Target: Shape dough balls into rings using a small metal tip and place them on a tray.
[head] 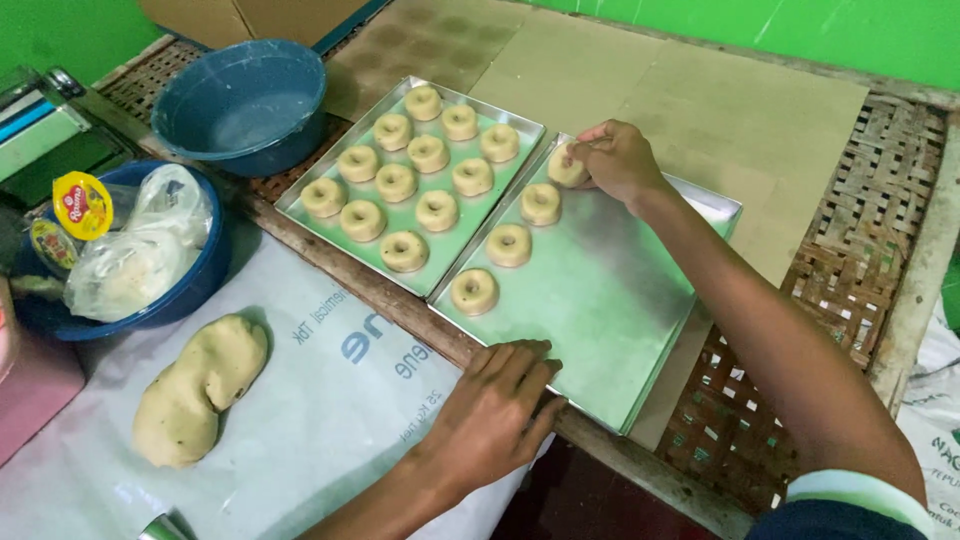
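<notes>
My right hand [618, 158] reaches to the far end of a metal tray [610, 300] and grips a ring of raw dough [566, 168] at the tray's top corner. Three more dough rings [508, 245] lie in a line down that tray's left side. My left hand [497, 408] rests flat on the table at the tray's near corner, fingers together, holding nothing. A second metal tray [300, 203] to the left is filled with several dough rings [396, 182]. A large lump of dough [198, 388] lies on a white plastic sheet [320, 420].
A blue basin [190, 285] holding plastic bags stands at the left, an empty blue bowl [245, 100] behind it. Brown cardboard [700, 100] covers a woven bamboo table [880, 200]. A pink box [30, 385] sits at the left edge.
</notes>
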